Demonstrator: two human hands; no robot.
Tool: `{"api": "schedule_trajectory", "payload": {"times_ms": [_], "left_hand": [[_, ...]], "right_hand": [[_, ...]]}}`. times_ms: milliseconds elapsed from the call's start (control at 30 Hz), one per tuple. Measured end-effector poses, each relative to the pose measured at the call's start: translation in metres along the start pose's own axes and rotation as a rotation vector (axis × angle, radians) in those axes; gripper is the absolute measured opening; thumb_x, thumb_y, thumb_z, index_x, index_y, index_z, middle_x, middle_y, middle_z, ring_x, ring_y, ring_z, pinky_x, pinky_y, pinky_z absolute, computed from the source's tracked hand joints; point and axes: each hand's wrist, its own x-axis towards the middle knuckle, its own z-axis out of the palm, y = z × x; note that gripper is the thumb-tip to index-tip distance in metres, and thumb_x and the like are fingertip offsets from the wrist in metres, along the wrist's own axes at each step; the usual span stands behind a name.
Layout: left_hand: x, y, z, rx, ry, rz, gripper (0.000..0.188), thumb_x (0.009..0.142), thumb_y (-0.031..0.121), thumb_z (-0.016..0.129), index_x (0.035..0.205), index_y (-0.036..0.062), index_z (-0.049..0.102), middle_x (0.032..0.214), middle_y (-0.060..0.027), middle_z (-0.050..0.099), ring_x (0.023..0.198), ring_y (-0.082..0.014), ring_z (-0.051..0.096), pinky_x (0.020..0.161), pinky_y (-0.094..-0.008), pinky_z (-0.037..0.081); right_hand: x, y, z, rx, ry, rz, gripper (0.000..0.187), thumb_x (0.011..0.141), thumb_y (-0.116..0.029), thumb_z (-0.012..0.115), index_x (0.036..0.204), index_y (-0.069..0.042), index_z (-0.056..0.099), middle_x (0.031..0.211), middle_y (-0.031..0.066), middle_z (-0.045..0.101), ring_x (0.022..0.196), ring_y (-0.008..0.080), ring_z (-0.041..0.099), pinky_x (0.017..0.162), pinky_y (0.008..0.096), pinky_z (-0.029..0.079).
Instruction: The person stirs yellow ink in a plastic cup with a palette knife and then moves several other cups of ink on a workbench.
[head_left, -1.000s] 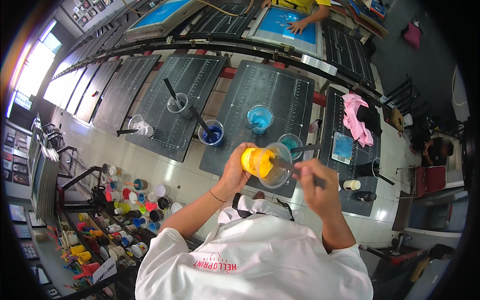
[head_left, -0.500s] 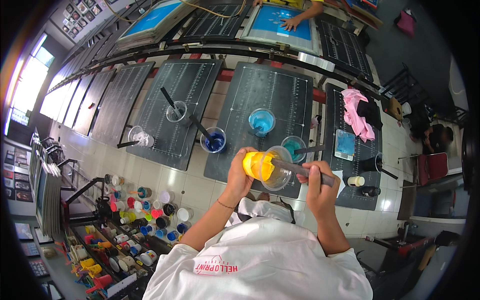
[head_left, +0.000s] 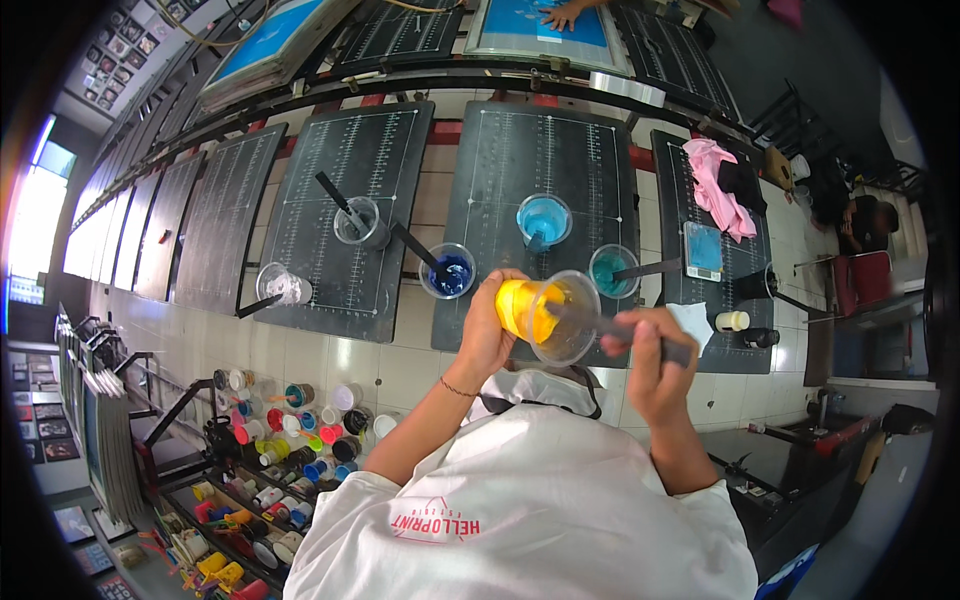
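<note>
Tilted sideways before my chest is a clear plastic cup of yellow ink point(head_left: 522, 308), its mouth facing right. My left hand point(head_left: 487, 335) is wrapped round the cup's base. In my right hand point(head_left: 657, 368) is the handle of a dark flat stirring stick point(head_left: 618, 332), blurred by motion, its far end inside the cup by the yellow ink. Close beyond stand cups of teal ink point(head_left: 605, 268), light blue ink point(head_left: 545, 222) and dark blue ink point(head_left: 452, 272), each with a stick in it. Farther left are a cup with grey contents point(head_left: 368, 232) and a cup of white ink point(head_left: 290, 288).
Dark ruled boards point(head_left: 335, 160) line the bench. At right lie a pink cloth point(head_left: 715, 185), a small scale point(head_left: 704, 250), a white sheet point(head_left: 690, 325) and a black bottle point(head_left: 762, 338). Several ink pots point(head_left: 330, 432) crowd the lower left. Another person's hand point(head_left: 563, 14) rests on a blue screen.
The stick has moved within the cup and is now blurred. My right hand has shifted slightly right and lower. The whole view has shifted a little; my left hand keeps its hold.
</note>
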Motion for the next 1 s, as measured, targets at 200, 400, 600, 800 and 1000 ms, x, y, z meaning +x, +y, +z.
{"api": "schedule_trajectory", "payload": {"times_ms": [200,400,600,800,1000], "left_hand": [[0.009,0.003,-0.005,0.022,0.032,-0.007,0.038,0.106,0.036,0.034,0.108,0.0046,0.055,0.099,-0.01,0.064,0.087,-0.0169,0.067,0.076,-0.0309,0.059],[0.013,0.011,-0.002,0.066,-0.02,0.014,0.039,0.107,0.036,0.034,0.107,0.0041,0.056,0.1,-0.0102,0.064,0.088,-0.0168,0.067,0.077,-0.0305,0.059],[0.007,0.006,0.0,0.061,-0.004,0.015,0.038,0.107,0.034,0.033,0.108,0.0039,0.056,0.098,-0.0106,0.064,0.09,-0.0172,0.067,0.078,-0.0301,0.059],[0.004,0.007,0.002,0.023,0.022,-0.023,0.037,0.107,0.033,0.033,0.108,0.0034,0.056,0.1,-0.0112,0.064,0.09,-0.0177,0.067,0.08,-0.0311,0.059],[0.008,0.005,0.0,0.016,0.014,0.031,0.038,0.106,0.035,0.034,0.107,0.0037,0.056,0.098,-0.0105,0.065,0.088,-0.0172,0.067,0.079,-0.0307,0.058]], "right_hand": [[0.009,-0.002,-0.002,-0.093,-0.191,-0.031,0.023,0.101,-0.011,0.051,0.092,0.005,0.064,0.071,0.0112,0.069,0.065,0.0166,0.072,0.058,0.0256,0.055],[0.009,0.008,-0.004,-0.162,-0.249,-0.087,0.024,0.102,-0.012,0.049,0.094,0.005,0.064,0.075,0.0111,0.071,0.064,0.0154,0.071,0.059,0.024,0.055],[0.016,0.008,-0.008,-0.126,-0.087,0.027,0.022,0.1,-0.012,0.053,0.092,0.004,0.065,0.074,0.0105,0.07,0.066,0.0158,0.071,0.059,0.0251,0.055],[0.01,0.01,-0.012,-0.107,0.027,0.045,0.02,0.1,-0.012,0.053,0.096,0.003,0.065,0.078,0.0117,0.071,0.067,0.0169,0.072,0.06,0.0266,0.057],[-0.004,0.011,-0.005,0.019,-0.096,0.045,0.023,0.102,-0.013,0.051,0.096,0.005,0.065,0.074,0.0119,0.07,0.068,0.0161,0.072,0.06,0.0256,0.057]]}}
